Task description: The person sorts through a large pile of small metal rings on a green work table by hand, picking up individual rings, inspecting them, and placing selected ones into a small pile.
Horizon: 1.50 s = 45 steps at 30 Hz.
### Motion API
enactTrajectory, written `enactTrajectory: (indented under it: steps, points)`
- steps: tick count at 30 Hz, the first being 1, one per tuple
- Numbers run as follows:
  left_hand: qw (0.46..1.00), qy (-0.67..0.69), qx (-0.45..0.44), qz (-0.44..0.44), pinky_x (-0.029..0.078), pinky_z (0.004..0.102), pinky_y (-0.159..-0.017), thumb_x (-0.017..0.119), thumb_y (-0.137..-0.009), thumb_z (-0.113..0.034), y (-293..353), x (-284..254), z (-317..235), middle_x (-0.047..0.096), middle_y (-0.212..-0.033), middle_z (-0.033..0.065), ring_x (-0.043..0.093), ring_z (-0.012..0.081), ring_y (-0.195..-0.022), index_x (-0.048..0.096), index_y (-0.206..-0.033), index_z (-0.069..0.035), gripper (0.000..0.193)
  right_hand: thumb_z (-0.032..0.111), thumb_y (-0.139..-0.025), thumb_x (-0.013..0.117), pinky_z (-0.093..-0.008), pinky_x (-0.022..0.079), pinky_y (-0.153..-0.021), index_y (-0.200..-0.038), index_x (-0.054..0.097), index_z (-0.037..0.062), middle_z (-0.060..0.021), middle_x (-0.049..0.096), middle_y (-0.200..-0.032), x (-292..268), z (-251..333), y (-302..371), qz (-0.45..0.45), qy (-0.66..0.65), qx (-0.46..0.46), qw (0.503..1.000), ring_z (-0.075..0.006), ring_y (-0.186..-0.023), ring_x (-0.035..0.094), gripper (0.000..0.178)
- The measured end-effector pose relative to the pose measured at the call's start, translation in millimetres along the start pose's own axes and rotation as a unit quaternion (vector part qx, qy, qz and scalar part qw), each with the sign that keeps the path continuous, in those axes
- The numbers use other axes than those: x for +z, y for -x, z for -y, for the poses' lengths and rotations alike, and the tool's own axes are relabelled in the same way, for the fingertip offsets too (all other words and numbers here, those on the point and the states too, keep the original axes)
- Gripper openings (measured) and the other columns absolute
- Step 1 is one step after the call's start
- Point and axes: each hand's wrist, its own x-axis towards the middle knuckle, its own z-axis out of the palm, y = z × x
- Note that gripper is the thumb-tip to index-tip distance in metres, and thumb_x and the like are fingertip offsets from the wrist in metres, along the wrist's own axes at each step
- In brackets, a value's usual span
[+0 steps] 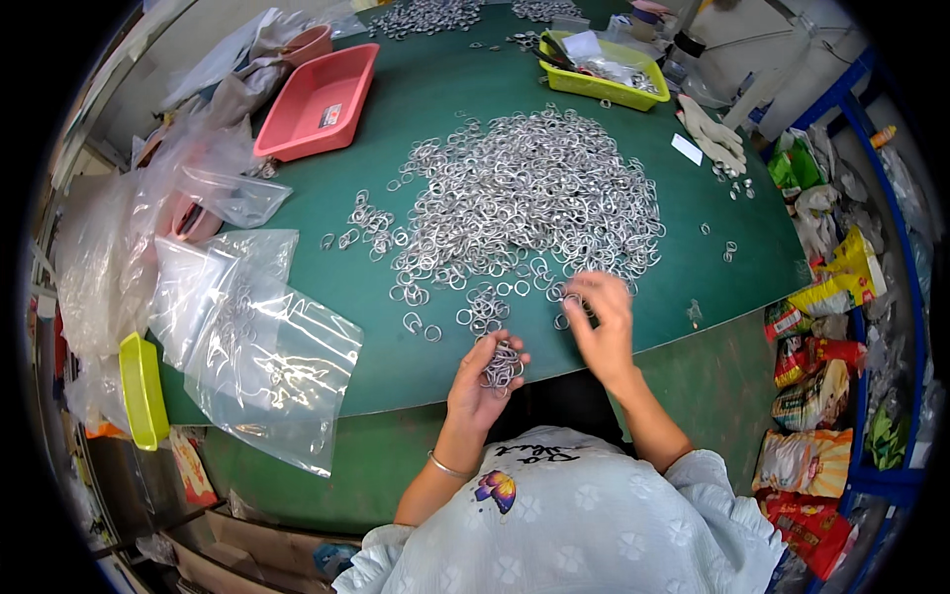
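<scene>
Left hand (482, 381) cups metal rings (503, 366); right hand (602, 322) picks from pile (534, 193).

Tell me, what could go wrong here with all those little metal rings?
The left hand cups a full bunch of metal rings close to the table edge; some could slip off onto the lap or floor. The right hand picks at the fringe of the big ring pile, where linked rings may drag neighbours along. Loose plastic bags overhang the edge and might slide off.

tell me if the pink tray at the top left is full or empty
Nearly empty: the pink tray shows bare floor except for one small flat item lying inside.
</scene>
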Motion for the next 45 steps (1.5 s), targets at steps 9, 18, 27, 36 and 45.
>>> enactTrajectory:
  steps: [9,18,27,36,45]
  points:
    - [0.995,0.043,-0.075,0.051,0.059,0.0325,-0.052,0.033,-0.096,-0.040,0.8,8.7,13.5,0.054,-0.095,0.0181,0.061,0.0325,-0.086,0.054,-0.097,-0.002,0.044,0.028,-0.077,0.068,-0.0537,0.024,-0.101,-0.132,0.035,-0.0009,-0.0275,0.025,-0.138,37.6,-20.2,17.8,-0.001,0.128,0.089,0.988,-0.0476,-0.126,0.025,0.070]
    - [0.995,0.023,-0.093,0.020,0.052,0.0300,-0.047,0.041,-0.093,-0.029,9.0,16.5,12.7,0.050,-0.085,0.0118,0.056,0.0271,-0.076,0.052,-0.093,-0.005,0.027,0.015,-0.079,0.063,-0.0467,0.027,-0.105,-0.113,0.057,0.0058,-0.0128,0.033,-0.140,64.6,-4.2,-8.7,0.134,-0.125,-0.077,0.980,-0.0375,-0.129,0.029,0.036]
    - [0.993,-0.027,-0.114,-0.001,0.052,0.0289,-0.048,0.045,-0.092,-0.029,4.7,22.4,19.8,0.053,-0.090,0.0134,0.058,0.0266,-0.079,0.053,-0.089,-0.004,0.027,0.040,-0.077,0.065,-0.0619,0.022,-0.097,-0.127,0.042,0.0040,-0.0233,0.031,-0.134,11.4,-91.3,-26.5,-0.053,0.234,0.181,0.954,-0.0461,-0.124,0.026,0.065]
    - [0.979,-0.138,-0.150,0.014,0.050,0.0254,-0.044,0.050,-0.090,-0.024,6.1,21.3,27.1,0.054,-0.085,0.0122,0.060,0.0247,-0.072,0.052,-0.086,-0.004,0.021,0.024,-0.077,0.068,-0.0572,0.019,-0.101,-0.130,0.035,-0.0024,-0.0242,0.018,-0.140,54.2,-19.2,-9.1,0.011,0.032,0.089,0.995,-0.0497,-0.126,0.017,0.067]
    - [0.983,-0.149,-0.091,-0.062,0.035,0.0215,-0.037,0.053,-0.086,-0.020,23.5,23.7,21.8,0.049,-0.080,0.0063,0.050,0.0186,-0.064,0.049,-0.086,-0.008,0.013,0.016,-0.071,0.071,-0.0590,0.019,-0.103,-0.114,0.053,0.0006,-0.0166,0.033,-0.134,65.1,19.3,-16.6,0.155,0.036,-0.119,0.980,-0.0417,-0.131,0.019,0.049]
